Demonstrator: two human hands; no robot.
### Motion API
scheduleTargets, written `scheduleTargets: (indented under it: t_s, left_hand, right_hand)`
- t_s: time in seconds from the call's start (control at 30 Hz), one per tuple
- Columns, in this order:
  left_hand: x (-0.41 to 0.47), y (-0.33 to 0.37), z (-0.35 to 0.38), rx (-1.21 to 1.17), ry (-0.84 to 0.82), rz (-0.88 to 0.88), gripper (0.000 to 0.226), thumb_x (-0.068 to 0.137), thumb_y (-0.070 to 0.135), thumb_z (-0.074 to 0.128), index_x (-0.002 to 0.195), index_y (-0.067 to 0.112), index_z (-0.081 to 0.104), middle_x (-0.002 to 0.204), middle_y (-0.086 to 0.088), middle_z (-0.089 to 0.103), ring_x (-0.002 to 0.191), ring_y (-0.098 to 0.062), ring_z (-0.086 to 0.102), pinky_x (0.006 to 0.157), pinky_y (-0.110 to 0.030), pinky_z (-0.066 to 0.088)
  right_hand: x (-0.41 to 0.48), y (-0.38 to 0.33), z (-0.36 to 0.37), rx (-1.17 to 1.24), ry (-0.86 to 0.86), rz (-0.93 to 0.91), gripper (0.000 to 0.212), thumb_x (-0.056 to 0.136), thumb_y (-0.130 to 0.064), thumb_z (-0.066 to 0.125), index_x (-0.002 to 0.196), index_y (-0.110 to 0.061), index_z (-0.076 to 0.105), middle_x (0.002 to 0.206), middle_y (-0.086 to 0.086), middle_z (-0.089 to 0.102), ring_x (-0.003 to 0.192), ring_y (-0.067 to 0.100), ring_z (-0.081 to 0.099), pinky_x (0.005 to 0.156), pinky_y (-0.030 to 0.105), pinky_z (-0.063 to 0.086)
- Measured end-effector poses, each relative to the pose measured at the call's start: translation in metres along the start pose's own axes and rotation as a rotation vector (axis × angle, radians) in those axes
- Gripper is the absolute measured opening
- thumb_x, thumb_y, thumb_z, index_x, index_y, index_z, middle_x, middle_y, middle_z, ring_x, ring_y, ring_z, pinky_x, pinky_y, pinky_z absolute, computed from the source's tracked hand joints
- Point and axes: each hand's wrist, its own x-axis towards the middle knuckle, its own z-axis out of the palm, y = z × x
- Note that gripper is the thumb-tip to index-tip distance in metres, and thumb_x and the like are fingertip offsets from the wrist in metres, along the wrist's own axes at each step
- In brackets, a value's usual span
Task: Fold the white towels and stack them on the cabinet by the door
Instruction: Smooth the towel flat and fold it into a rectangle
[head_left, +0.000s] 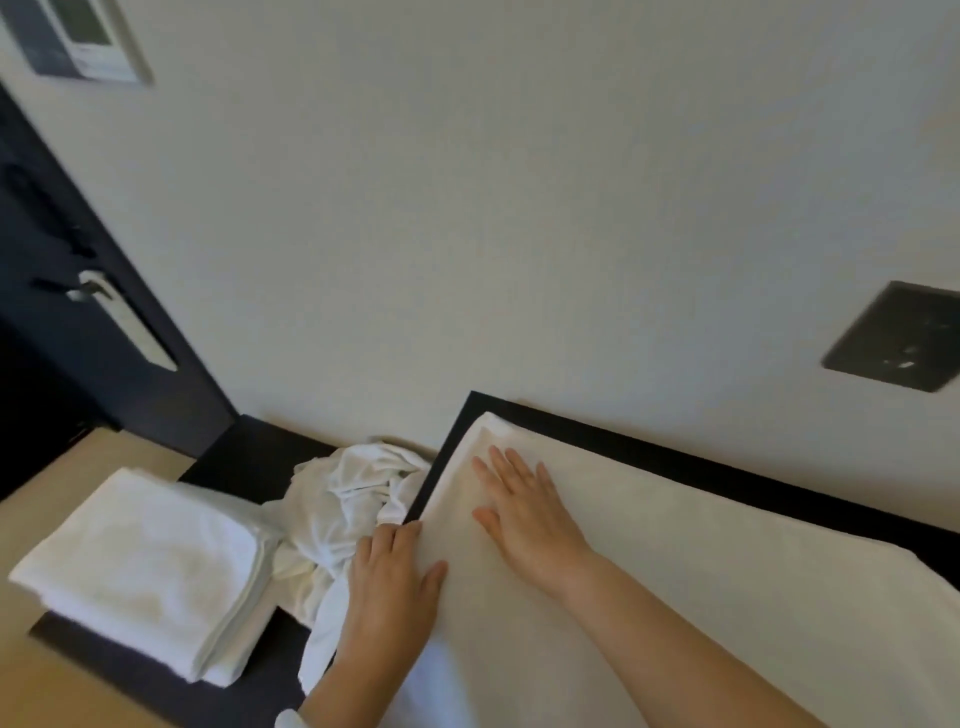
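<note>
Looks like a hotel guest room, entry area. Dark door (78, 364) with a metal lever handle (91, 291) on a long plate. Control panel (88, 36) high on the plain off-white wall (467, 208), dark socket plate (893, 338) further right. Folded white towels (140, 566) stacked on a low dark cabinet (249, 457) beside the door. Crumpled white linen (343, 499) at the cabinet's right edge, against a dark-edged counter (675, 462).

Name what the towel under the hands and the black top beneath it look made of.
Spread towel: soft woven cotton, likely; matte white, lies limp and flat. Black top: smooth matte board, perhaps laminate or painted wood; crisp straight edges, no grain visible.
</note>
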Motion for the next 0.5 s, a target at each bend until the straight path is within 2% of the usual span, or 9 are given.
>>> scheduleTargets:
  t_s: [0.07, 0.13, 0.2, 0.27, 0.33, 0.43, 0.5]
  left_hand:
    - [-0.009, -0.005, -0.008, -0.082, -0.005, -0.037, 0.043, 0.094, 0.039, 0.059, 0.134, 0.024, 0.049, 0.122, 0.009, 0.047, 0.111, -0.011, 0.041, 0.098, -0.022, 0.034]
    - [-0.015, -0.01, -0.016, -0.217, -0.063, -0.108, 0.033, 0.093, 0.036, 0.062, 0.124, 0.029, 0.052, 0.115, 0.014, 0.05, 0.105, -0.005, 0.047, 0.088, -0.018, 0.036]
    - [-0.021, -0.015, -0.023, -0.337, -0.13, -0.163, 0.023, 0.091, 0.035, 0.066, 0.11, 0.032, 0.055, 0.107, 0.015, 0.057, 0.096, -0.001, 0.053, 0.077, -0.015, 0.038]
    - [-0.028, -0.02, -0.028, -0.417, -0.172, -0.208, 0.017, 0.088, 0.034, 0.069, 0.098, 0.031, 0.056, 0.094, 0.01, 0.063, 0.086, -0.003, 0.058, 0.068, -0.015, 0.04]
    - [-0.033, -0.027, -0.035, -0.43, -0.225, -0.221, 0.015, 0.086, 0.036, 0.07, 0.089, 0.029, 0.057, 0.084, 0.008, 0.063, 0.074, -0.004, 0.057, 0.064, -0.017, 0.041]
    - [-0.042, -0.035, -0.047, -0.396, -0.347, -0.147, 0.015, 0.086, 0.04, 0.07, 0.083, 0.03, 0.06, 0.079, 0.004, 0.064, 0.068, -0.004, 0.056, 0.065, -0.023, 0.045]
    - [-0.049, -0.036, -0.056, -0.455, -0.317, -0.054, 0.013, 0.086, 0.038, 0.071, 0.084, 0.029, 0.063, 0.083, 0.006, 0.065, 0.074, -0.004, 0.058, 0.07, -0.023, 0.047]
  right_hand:
    - [0.023, -0.006, 0.004, -0.017, -0.029, 0.036, 0.062, 0.105, -0.045, 0.018, 0.159, -0.022, -0.002, 0.166, 0.0, -0.014, 0.152, 0.019, -0.015, 0.119, 0.042, -0.015]
    - [0.035, -0.004, 0.01, -0.033, -0.021, 0.068, 0.063, 0.106, -0.045, 0.023, 0.159, -0.024, -0.003, 0.166, -0.001, -0.015, 0.152, 0.018, -0.016, 0.12, 0.043, -0.015]
    - [0.037, -0.002, 0.013, -0.067, -0.004, 0.065, 0.068, 0.099, -0.055, 0.011, 0.159, -0.026, -0.003, 0.166, -0.002, -0.013, 0.152, 0.017, -0.015, 0.12, 0.043, -0.014]
    - [0.035, -0.001, 0.016, -0.076, 0.034, 0.061, 0.083, 0.084, -0.06, -0.007, 0.159, -0.025, -0.003, 0.166, -0.002, -0.012, 0.152, 0.017, -0.014, 0.121, 0.042, -0.014]
    - [0.033, -0.001, 0.019, -0.056, 0.072, 0.089, 0.09, 0.08, -0.061, -0.011, 0.159, -0.02, -0.003, 0.166, -0.002, -0.011, 0.152, 0.016, -0.014, 0.121, 0.042, -0.015]
    - [0.033, 0.0, 0.022, -0.048, 0.118, 0.126, 0.091, 0.081, -0.063, -0.011, 0.159, -0.018, -0.003, 0.166, -0.002, -0.01, 0.152, 0.015, -0.013, 0.122, 0.042, -0.015]
    - [0.034, 0.001, 0.022, -0.042, 0.116, 0.12, 0.091, 0.081, -0.064, -0.012, 0.159, -0.019, -0.001, 0.167, -0.002, -0.009, 0.152, 0.015, -0.013, 0.122, 0.042, -0.015]
